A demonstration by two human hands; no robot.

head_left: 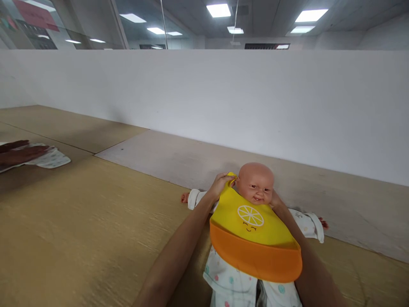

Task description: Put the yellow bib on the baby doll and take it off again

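Note:
A bald baby doll (pixel 255 175) in white printed clothes lies on its back with its arms spread. Over its chest is a yellow bib (pixel 230 209) with a citrus-slice print and an orange catch pocket (pixel 255 256) along the bottom. My left hand (pixel 220 184) is closed on the bib's neck strap beside the doll's head. On the other side, my right hand (pixel 275 199) reaches in by the doll's neck. Its fingers are hidden behind the head and bib, so their grip does not show.
At the far left, another person's hands (pixel 24 154) lie on a white printed cloth (pixel 54 158). The wooden tabletop (pixel 111 217) meets a pale strip (pixel 166 155) along a white partition (pixel 204 94). Glass panels rise above the partition.

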